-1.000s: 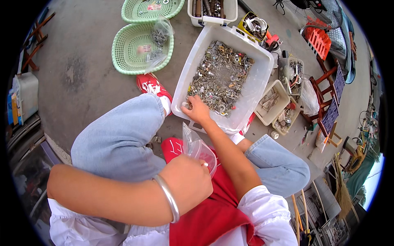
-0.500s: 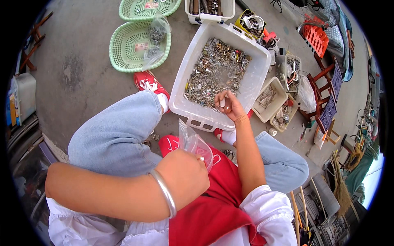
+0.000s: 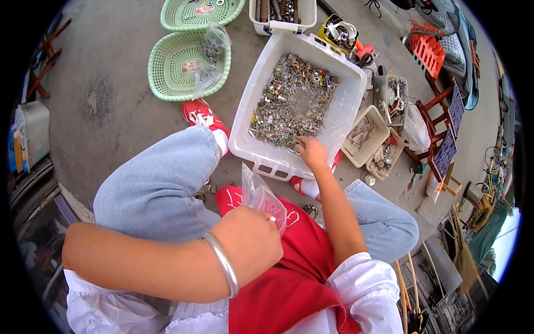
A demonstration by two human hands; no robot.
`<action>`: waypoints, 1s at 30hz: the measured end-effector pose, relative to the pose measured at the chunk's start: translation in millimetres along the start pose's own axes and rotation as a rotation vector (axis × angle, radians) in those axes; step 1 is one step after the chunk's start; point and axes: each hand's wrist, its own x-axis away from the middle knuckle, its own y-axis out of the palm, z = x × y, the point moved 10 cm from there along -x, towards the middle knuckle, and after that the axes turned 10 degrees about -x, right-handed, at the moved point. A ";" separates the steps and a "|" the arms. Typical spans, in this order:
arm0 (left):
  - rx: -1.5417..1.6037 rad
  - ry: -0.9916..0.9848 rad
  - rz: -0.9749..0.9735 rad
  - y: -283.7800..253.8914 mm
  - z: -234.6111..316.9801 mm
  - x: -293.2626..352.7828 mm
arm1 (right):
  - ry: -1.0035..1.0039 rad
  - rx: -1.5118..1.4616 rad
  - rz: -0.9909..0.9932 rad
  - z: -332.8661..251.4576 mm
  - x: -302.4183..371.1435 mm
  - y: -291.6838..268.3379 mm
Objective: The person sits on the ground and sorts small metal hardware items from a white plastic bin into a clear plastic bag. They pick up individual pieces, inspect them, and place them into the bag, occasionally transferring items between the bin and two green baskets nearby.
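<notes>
My left hand (image 3: 247, 236) is closed round a clear plastic bag (image 3: 256, 192) held over my red apron (image 3: 295, 250). The bag's open top points up and away from me. My right hand (image 3: 312, 151) reaches over the near wall of a large translucent plastic tub (image 3: 243, 119). Its curled fingertips touch the near right edge of a heap of small mixed screws, nuts and fittings (image 3: 289, 100). Whatever is between those fingers is hidden. A silver bangle (image 3: 223, 264) circles my left wrist.
Two green woven baskets (image 3: 158, 61) stand at the far left, the nearer one with bagged metal parts (image 3: 214, 47). A bin of rods and springs (image 3: 283, 25) sits beyond the tub. Small cream trays (image 3: 359, 153) and a yellow bucket (image 3: 324, 36) lie to its right.
My right hand has turned palm down and dropped its fingertips to the metal pieces, from curled palm up just above them. My left hand and the bag have hardly moved.
</notes>
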 end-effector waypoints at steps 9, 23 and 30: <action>0.012 0.005 -0.021 0.8 0.2 2.1 | 0.326 -0.101 -0.023 39.3 15.3 20.3; 0.030 0.005 -0.002 -2.7 -1.6 2.8 | 0.435 0.007 0.033 39.7 -4.6 -47.6; 0.037 0.013 0.004 -2.8 -1.4 3.2 | 0.304 0.171 0.046 26.7 -15.6 -16.2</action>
